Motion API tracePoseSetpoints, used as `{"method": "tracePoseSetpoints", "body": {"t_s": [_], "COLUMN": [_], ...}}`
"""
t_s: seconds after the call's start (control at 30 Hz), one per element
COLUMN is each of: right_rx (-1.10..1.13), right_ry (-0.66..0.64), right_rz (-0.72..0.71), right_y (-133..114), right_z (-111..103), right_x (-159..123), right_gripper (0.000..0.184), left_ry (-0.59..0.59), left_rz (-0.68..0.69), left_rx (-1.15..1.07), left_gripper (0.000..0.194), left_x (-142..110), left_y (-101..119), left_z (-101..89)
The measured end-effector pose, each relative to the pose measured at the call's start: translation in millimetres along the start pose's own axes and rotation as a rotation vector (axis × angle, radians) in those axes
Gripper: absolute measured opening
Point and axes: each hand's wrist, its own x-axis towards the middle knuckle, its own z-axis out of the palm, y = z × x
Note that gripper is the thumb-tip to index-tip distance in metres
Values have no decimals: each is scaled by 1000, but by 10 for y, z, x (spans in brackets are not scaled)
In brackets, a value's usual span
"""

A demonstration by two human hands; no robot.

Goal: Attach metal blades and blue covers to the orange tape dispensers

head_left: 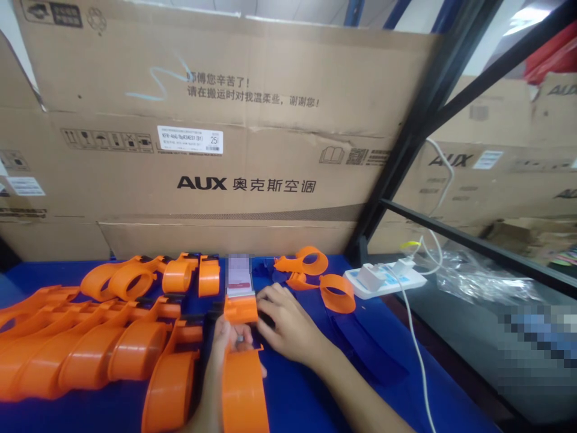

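My left hand (pixel 225 340) grips an orange plastic tape dispenser (pixel 243 385) near its neck, the round body pointing toward me. My right hand (pixel 286 325) rests with curled fingers on the dispenser's front end (pixel 240 308), where a small black part sits under the fingertips. Both hands are over the blue table (pixel 293 397). What the right fingers pinch is too small to make out.
Rows of finished orange dispensers (pixel 112 343) fill the left of the table. Loose orange parts (pixel 324 279) lie behind my right hand. A white power strip (pixel 383 279) with a cable sits at the right edge. Large cardboard boxes (pixel 225 138) stand behind; black shelf frame at right.
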Motion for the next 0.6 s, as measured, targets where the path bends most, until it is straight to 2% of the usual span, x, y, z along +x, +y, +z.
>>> {"method": "tracePoseSetpoints", "body": {"t_s": [0.07,0.17,0.4,0.5,0.6], "right_rx": [-61,-104,-182,-168,-133], "right_ry": [-67,-98,-112,-92,-5], "right_rz": [-29,-43,-26,-24,8], "right_y": [-14,-38,-22,-11,15], "right_z": [1,5,26,22,-1], "right_x": [-13,-23,-11,-10,-7], "right_gripper": [13,18,14,7,5], "left_ry": [-51,-68,-62,-60,-60], "left_rz": [-42,-49,6,0,-1], "left_rx": [0,17,33,49,38], "left_gripper": [62,61,56,57,57], "left_x": [49,47,-46,-44,-25], "left_y": [-29,-63,-33,4,34], "left_z": [-72,-104,7,26,15]}}
